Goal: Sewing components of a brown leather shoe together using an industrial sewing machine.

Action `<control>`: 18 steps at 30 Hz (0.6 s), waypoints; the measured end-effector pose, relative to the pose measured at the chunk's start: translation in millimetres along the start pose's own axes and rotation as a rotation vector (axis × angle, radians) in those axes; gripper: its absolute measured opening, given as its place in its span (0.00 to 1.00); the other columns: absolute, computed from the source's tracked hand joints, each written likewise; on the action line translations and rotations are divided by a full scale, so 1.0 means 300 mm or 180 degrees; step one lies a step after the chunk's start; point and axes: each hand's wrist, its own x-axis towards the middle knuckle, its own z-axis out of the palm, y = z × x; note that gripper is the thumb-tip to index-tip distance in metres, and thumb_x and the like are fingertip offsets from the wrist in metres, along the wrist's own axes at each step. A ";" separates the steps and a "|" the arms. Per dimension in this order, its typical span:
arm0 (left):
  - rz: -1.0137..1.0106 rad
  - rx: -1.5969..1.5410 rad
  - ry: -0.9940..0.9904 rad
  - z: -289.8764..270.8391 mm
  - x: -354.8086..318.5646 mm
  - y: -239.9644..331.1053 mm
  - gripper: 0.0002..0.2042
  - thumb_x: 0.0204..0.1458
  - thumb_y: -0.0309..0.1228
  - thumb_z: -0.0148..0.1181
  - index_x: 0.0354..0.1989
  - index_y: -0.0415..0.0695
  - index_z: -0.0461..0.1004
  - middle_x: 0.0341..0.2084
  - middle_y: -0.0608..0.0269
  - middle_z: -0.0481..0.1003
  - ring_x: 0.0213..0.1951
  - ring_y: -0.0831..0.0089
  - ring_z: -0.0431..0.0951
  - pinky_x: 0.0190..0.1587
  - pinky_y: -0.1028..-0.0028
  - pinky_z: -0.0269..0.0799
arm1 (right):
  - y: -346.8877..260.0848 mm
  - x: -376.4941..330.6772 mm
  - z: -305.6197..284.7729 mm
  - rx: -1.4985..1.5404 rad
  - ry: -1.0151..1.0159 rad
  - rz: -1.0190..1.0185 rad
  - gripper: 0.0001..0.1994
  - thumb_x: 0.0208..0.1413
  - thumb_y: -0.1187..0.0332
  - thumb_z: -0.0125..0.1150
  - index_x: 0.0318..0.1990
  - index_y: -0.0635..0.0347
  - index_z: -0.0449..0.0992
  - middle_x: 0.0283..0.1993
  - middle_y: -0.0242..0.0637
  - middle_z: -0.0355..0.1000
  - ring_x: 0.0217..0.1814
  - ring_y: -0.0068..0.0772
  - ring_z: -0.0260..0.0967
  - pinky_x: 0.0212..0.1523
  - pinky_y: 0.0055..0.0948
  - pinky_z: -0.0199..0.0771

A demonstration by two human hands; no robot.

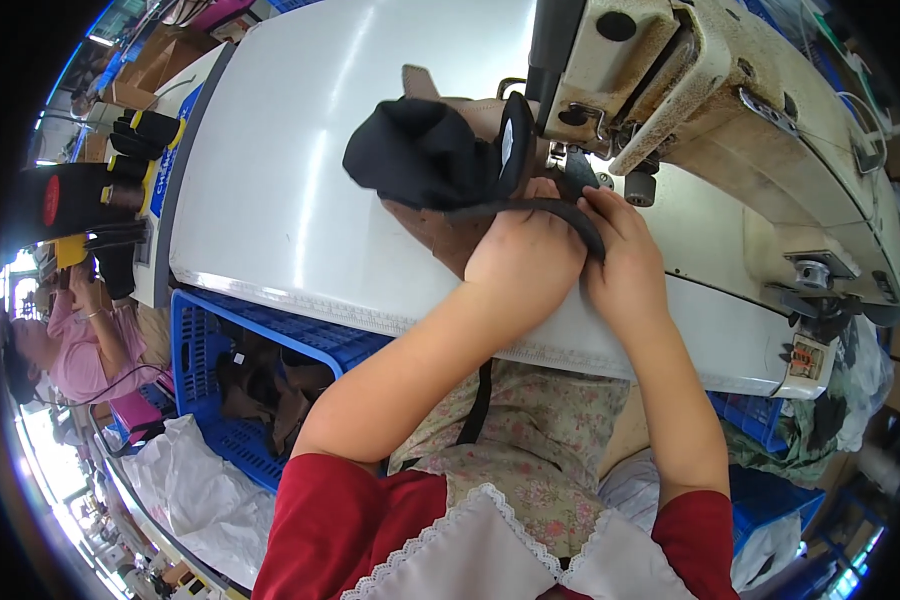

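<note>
A brown and black shoe upper [440, 160] lies on the white sewing table [290, 180], pushed up to the needle area of a cream sewing machine [710, 90]. My left hand [525, 250] presses down on the brown part of the upper, fingers closed over it. My right hand [620, 250] sits beside it, pinching a black strap [550, 212] that curves across both hands toward the machine's foot. The needle itself is hidden behind the upper and the machine head.
A blue plastic crate [210, 350] with brown and black pieces stands left of my lap, white sacks [200, 490] below it. Another person in pink [80, 340] sits at far left. Black pieces [120, 190] pile at the table's left end. A second blue crate [760, 500] shows at right.
</note>
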 end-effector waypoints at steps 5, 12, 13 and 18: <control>0.0139 -0.0017 -0.0196 -0.004 0.013 -0.036 0.12 0.47 0.31 0.53 0.34 0.39 0.80 0.43 0.43 0.78 0.51 0.55 0.74 0.61 0.61 0.62 | -0.014 0.005 0.004 -0.0044 0.0010 0.0059 0.16 0.47 0.80 0.56 0.46 0.71 0.76 0.49 0.48 0.73 0.53 0.51 0.69 0.55 0.42 0.71; 0.0184 -0.0088 -0.0173 -0.010 0.004 -0.067 0.14 0.47 0.32 0.52 0.38 0.40 0.80 0.47 0.46 0.77 0.55 0.56 0.72 0.63 0.60 0.60 | -0.022 0.001 0.011 -0.0125 -0.0004 0.0038 0.18 0.45 0.80 0.56 0.47 0.71 0.75 0.48 0.48 0.72 0.56 0.51 0.66 0.57 0.42 0.69; 0.0199 -0.0051 -0.0246 -0.018 0.004 -0.070 0.14 0.47 0.32 0.52 0.38 0.40 0.80 0.48 0.46 0.76 0.55 0.56 0.72 0.63 0.60 0.60 | -0.022 0.000 0.009 -0.0130 -0.0001 0.0043 0.18 0.45 0.80 0.56 0.47 0.71 0.75 0.48 0.48 0.72 0.56 0.51 0.66 0.57 0.42 0.69; 0.0011 0.0178 -0.0233 -0.030 0.022 -0.018 0.13 0.48 0.31 0.51 0.36 0.38 0.78 0.43 0.48 0.77 0.53 0.57 0.73 0.61 0.61 0.61 | 0.006 0.004 -0.008 0.0293 -0.0050 0.0109 0.19 0.44 0.77 0.57 0.48 0.65 0.77 0.48 0.47 0.73 0.57 0.50 0.66 0.59 0.42 0.68</control>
